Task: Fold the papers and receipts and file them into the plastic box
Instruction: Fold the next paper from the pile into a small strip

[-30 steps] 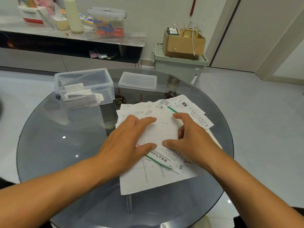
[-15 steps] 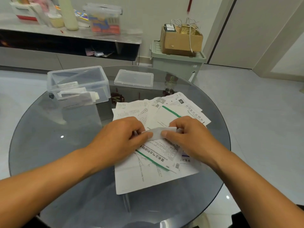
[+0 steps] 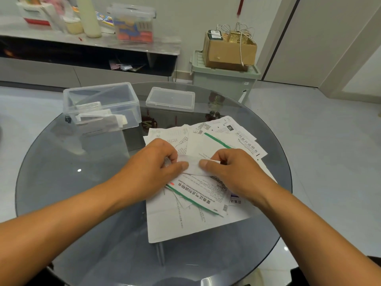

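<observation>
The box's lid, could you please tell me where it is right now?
In the head view, the lid lies flat on the glass table's far side, just right of the open plastic box and beyond the loose papers.

Left hand point(image 3: 152, 168) and right hand point(image 3: 231, 172) together, fingers curled.

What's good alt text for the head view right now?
Both hands, the left hand and right hand, pinch a small folded slip of paper above a spread pile of papers on a round glass table. Behind them stand an open clear plastic box holding folded papers, and its lid lying to its right.
</observation>
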### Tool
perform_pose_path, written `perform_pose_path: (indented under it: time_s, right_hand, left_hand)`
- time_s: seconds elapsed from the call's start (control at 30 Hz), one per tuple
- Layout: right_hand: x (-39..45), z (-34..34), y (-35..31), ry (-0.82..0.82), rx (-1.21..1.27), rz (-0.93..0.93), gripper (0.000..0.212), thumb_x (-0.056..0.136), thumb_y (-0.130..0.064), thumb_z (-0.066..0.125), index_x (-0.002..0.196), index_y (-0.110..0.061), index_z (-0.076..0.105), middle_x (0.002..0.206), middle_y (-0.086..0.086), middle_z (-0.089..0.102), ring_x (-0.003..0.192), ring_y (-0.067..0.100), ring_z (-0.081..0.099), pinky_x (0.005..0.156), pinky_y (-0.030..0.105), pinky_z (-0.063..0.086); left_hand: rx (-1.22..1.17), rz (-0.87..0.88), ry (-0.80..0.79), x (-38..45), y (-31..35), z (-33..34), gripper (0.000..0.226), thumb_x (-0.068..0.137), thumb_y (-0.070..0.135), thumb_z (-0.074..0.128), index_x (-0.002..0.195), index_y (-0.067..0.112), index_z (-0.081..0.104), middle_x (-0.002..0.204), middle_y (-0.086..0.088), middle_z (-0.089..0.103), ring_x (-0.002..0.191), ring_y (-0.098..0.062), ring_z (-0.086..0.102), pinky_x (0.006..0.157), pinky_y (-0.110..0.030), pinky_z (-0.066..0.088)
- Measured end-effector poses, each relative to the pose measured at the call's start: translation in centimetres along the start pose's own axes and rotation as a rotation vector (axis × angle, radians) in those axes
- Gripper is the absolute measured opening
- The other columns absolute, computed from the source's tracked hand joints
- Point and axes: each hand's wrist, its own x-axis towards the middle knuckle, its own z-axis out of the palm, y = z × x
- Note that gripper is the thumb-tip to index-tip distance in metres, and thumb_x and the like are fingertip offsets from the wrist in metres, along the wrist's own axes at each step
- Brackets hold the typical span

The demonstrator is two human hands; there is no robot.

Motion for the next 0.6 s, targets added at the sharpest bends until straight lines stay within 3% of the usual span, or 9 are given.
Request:
perform_pose_path:
  time_s: [0.07, 0.17, 0.27, 0.33, 0.43, 0.53, 0.6]
  right_hand:
    - [0.0, 0.6, -0.1, 0.057, 0.021, -0.063, 0.034, 0.092, -0.048, 0.074, 0.079, -0.017, 0.068, 0.072, -0.005, 0.067, 0.063, 0.008, 0.061, 0.061, 0.033, 0.047]
    - [-0.1, 1.1, -0.5, 0.046, 0.04, -0.141, 0.031, 0.085, -0.043, 0.081, 0.078, -0.019, 0.065, 0.072, -0.014, 0.059, 0.066, 0.004, 0.054, 0.063, 0.029, 0.039]
    - [0.1, 1.4, -0.5, 0.051, 0.009, -0.143, 0.028, 0.081, -0.038, 0.086, 0.084, -0.023, 0.064, 0.08, -0.01, 0.064, 0.072, 0.009, 0.057, 0.063, 0.031, 0.042]
    - [0.1, 1.5, -0.7, 0.073, 0.096, -0.135, 0.028, 0.08, -0.032, 0.088, 0.093, -0.03, 0.063, 0.086, -0.006, 0.069, 0.074, 0.011, 0.062, 0.065, 0.034, 0.05]
    - [-0.3, 1.8, -0.8, 0.121, 0.178, -0.186, 0.036, 0.083, -0.027, 0.085, 0.108, -0.041, 0.063, 0.092, -0.01, 0.071, 0.08, 0.005, 0.067, 0.073, 0.03, 0.058]
    - [-0.8, 2.2, -1.3, 0.322, 0.133, -0.327, 0.018, 0.088, -0.025, 0.08, 0.095, -0.035, 0.067, 0.088, -0.019, 0.066, 0.081, 0.002, 0.061, 0.068, 0.016, 0.048]
    - [-1.3, 2.8, -1.6, 0.388, 0.105, -0.466, 0.01, 0.089, -0.028, 0.079, 0.089, -0.029, 0.07, 0.087, -0.017, 0.067, 0.085, 0.008, 0.062, 0.072, 0.018, 0.046]
  left_hand:
    - [-0.06, -0.053, -0.014, 0.0, -0.1, -0.2, 0.021, 0.086, 0.048, 0.074, 0.089, 0.035, 0.058, 0.087, 0.015, 0.058, 0.069, -0.007, 0.055, 0.063, -0.027, 0.045]
    - [-0.113, -0.072, -0.08, -0.1, -0.1, -0.5, 0.04, 0.084, 0.039, 0.08, 0.109, 0.048, 0.051, 0.094, 0.016, 0.06, 0.066, -0.005, 0.057, 0.063, -0.024, 0.049]
    - [-0.131, -0.03, -0.11, -0.2, -0.2, -0.4, 0.047, 0.085, 0.029, 0.08, 0.116, 0.05, 0.051, 0.092, 0.01, 0.06, 0.069, -0.01, 0.058, 0.066, -0.031, 0.055]
    - [-0.149, 0.006, -0.07, -0.2, -0.1, -0.5, 0.041, 0.085, 0.029, 0.08, 0.114, 0.048, 0.058, 0.091, 0.01, 0.061, 0.074, -0.011, 0.059, 0.07, -0.034, 0.056]
    - [-0.172, -0.009, -0.068, -0.5, 0.8, -1.1, 0.01, 0.089, 0.041, 0.073, 0.098, 0.038, 0.071, 0.085, 0.01, 0.071, 0.074, -0.01, 0.066, 0.067, -0.034, 0.057]
    - [-0.238, -0.099, -0.061, -1.0, 1.5, -1.2, 0.021, 0.096, 0.041, 0.064, 0.087, 0.026, 0.075, 0.078, 0.004, 0.075, 0.069, -0.012, 0.071, 0.065, -0.032, 0.059]
    - [-0.395, -0.189, -0.07, -1.3, 2.1, -1.2, 0.026, 0.1, 0.033, 0.06, 0.087, 0.017, 0.077, 0.074, -0.004, 0.075, 0.065, -0.014, 0.069, 0.063, -0.023, 0.058]
